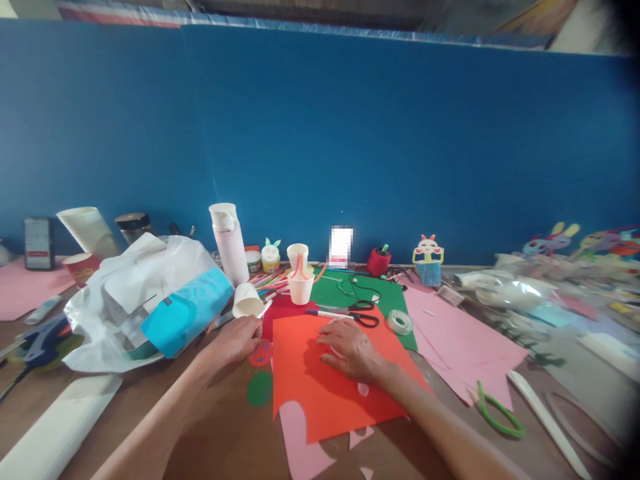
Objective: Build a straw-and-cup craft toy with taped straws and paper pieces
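Observation:
On the orange-red paper sheet (pixel 305 387) rests my right hand (pixel 350 347), its fingers spread and curved over a small pale piece. My left hand (pixel 240 337) is beside the sheet's upper left corner, fingers bent together, just below a tipped white paper cup (pixel 247 301). Whatever those fingers may hold is too small to make out. Black-handled scissors (pixel 367 320) and a pen (pixel 327 314) lie along the sheet's top edge. Near my left hand are a red paper disc (pixel 261 353) and a green one (pixel 259 389).
Stacked white cups with orange strips (pixel 301 287) stand behind the sheet. A roll of tape (pixel 400 322) lies to its right, with pink paper (pixel 465 347) beyond. On the left are a full plastic bag (pixel 115 313), a white flask (pixel 230 247) and a glue gun (pixel 45 343).

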A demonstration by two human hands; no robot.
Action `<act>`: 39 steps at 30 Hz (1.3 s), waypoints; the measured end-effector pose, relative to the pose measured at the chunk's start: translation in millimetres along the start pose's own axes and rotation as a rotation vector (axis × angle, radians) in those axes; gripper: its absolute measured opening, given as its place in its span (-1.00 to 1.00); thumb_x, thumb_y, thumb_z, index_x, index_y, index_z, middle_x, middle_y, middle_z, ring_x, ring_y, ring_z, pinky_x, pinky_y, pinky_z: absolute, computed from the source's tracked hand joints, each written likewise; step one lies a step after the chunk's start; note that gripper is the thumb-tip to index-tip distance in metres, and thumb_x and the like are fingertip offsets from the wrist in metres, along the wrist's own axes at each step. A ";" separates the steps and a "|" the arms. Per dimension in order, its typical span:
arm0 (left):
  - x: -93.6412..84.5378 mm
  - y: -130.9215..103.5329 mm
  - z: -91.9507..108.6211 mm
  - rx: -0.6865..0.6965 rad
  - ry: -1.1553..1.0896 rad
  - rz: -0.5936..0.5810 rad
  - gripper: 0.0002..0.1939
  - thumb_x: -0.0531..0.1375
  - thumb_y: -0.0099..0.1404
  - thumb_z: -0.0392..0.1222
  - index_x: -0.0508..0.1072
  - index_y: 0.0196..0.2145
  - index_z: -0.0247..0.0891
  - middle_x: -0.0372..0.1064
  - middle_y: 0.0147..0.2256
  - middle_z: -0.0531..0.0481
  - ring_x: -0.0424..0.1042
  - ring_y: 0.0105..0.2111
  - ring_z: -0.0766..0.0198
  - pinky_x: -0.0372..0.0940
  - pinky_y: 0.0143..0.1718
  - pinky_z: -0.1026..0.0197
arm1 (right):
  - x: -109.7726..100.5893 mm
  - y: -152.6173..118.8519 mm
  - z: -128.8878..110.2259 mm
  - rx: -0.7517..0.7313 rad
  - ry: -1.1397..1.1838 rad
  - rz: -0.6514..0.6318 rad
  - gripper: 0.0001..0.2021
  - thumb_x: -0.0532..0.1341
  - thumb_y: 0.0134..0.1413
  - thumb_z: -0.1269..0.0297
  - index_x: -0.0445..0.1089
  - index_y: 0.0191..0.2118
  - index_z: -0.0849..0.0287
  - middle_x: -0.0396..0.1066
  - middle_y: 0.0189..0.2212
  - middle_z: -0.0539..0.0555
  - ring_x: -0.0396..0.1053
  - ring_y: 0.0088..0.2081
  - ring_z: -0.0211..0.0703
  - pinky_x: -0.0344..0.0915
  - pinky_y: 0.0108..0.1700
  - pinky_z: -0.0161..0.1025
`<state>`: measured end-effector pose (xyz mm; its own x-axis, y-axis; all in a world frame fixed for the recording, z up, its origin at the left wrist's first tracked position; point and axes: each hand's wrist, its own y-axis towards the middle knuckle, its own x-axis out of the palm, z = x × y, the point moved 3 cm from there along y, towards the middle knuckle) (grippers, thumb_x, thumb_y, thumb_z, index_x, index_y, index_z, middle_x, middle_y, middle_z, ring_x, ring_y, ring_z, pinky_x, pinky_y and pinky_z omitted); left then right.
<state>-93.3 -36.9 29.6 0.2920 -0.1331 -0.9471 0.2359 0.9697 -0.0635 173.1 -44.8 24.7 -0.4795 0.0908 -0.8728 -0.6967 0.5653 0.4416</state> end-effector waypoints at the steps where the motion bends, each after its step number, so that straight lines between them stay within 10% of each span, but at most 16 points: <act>1: 0.2 1.6 -0.2 -0.011 0.002 -0.006 -0.94 0.07 0.07 -0.23 0.25 -0.52 -0.24 0.29 -0.49 0.07 0.25 -0.47 0.32 -0.03 -0.50 0.29 | 1.4 -0.3 0.2 0.007 0.008 0.010 -0.75 0.10 0.08 0.14 0.38 -0.16 0.09 0.39 -0.17 0.06 0.28 -0.10 -0.15 0.10 -0.02 -0.13; 14: -32.6 2.9 21.1 0.048 -0.364 -0.069 -0.90 0.06 0.02 -0.21 0.30 -0.55 -0.28 0.24 -0.58 0.10 0.21 -0.54 0.34 0.06 -0.52 0.32 | 2.4 5.0 -7.1 0.145 0.239 0.137 -0.82 0.14 0.04 0.24 0.41 -0.24 0.12 0.46 -0.28 0.07 0.36 -0.18 -0.16 0.17 -0.08 -0.18; 39: 45.9 45.6 90.3 0.060 -1.210 -0.005 -0.69 0.18 0.06 0.00 0.32 -0.38 -0.33 0.22 -0.56 0.10 0.19 -0.63 0.46 0.10 -0.63 0.38 | 3.4 0.4 19.4 0.599 0.633 0.313 -0.79 0.09 0.04 0.22 0.37 -0.45 0.22 0.36 -0.54 -0.01 0.26 -0.48 -0.27 0.18 -0.43 -0.36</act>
<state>14.5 -17.3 11.7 0.9611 -0.2735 -0.0381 0.2729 0.9618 -0.0211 181.6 -28.3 17.9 -0.9242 -0.0539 -0.3780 -0.1785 0.9361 0.3030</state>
